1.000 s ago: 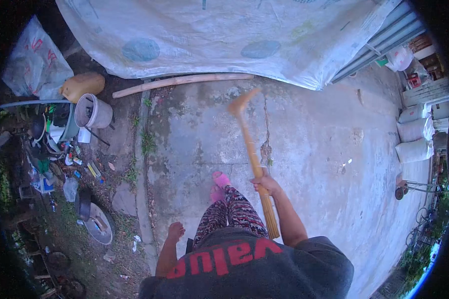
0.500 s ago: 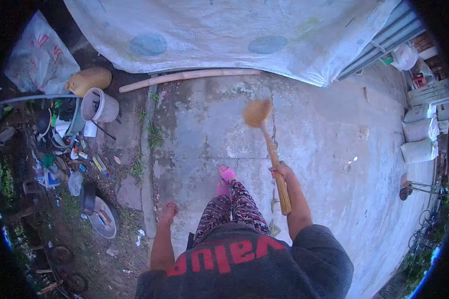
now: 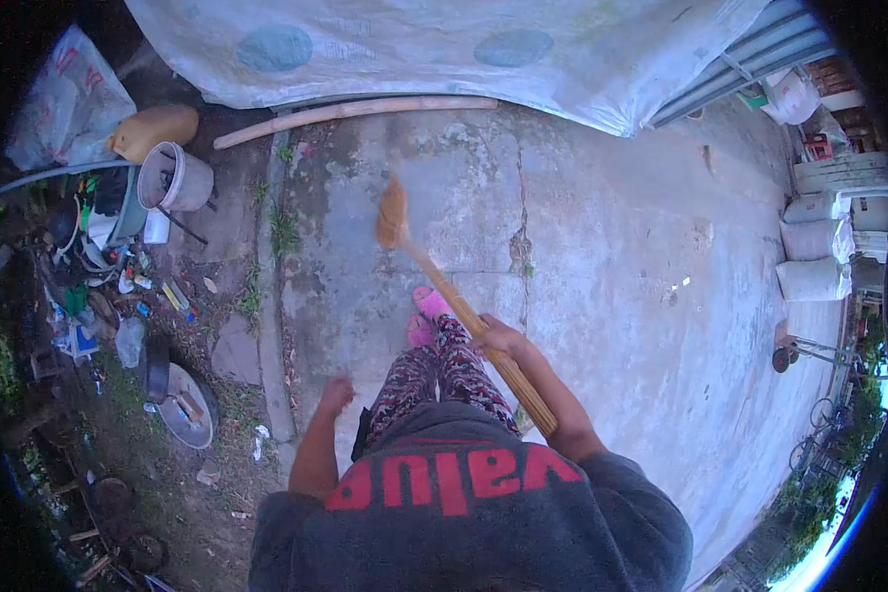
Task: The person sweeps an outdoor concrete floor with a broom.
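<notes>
Now, head view, the only one we have. Since a second ago the broom point(image 3: 464, 316) has swung across. Its brush head point(image 3: 393, 212), which was out ahead and to the right of the legs, sits forward-left of the pink sandal point(image 3: 432, 301), low over the concrete slab point(image 3: 612, 247) and smeared by motion. We read this as one stroke carried right to left across the person's front. The right hand point(image 3: 498, 340) has come in closer to the knee. Its fingers wrap tight round the handle about midway, and the butt end sticks back past the forearm. The left hand point(image 3: 337, 395) hangs free at the side, holding nothing. It is blurred; the fingers seem loosely curled, and we cannot tell more.

Materials.
- Broom: straw-yellow. The handle looks like a bound bundle of thin stalks, ridged lengthwise, flaring to a soft fan at the tip.
- Slab: grey, mottled and stained, split by a dark crack point(image 3: 523, 237) with weeds in it.
- Beyond the slab: a pale woven tarp point(image 3: 444, 49), creased, with faded blue rounds. A long smooth pole point(image 3: 355, 111) lies along its hem.
- Left, on bare earth: a grey plastic bucket point(image 3: 173, 178), a squat yellow jug point(image 3: 153, 128) and scattered litter.
- Far right: plump white sacks point(image 3: 814, 261), stacked.
</notes>
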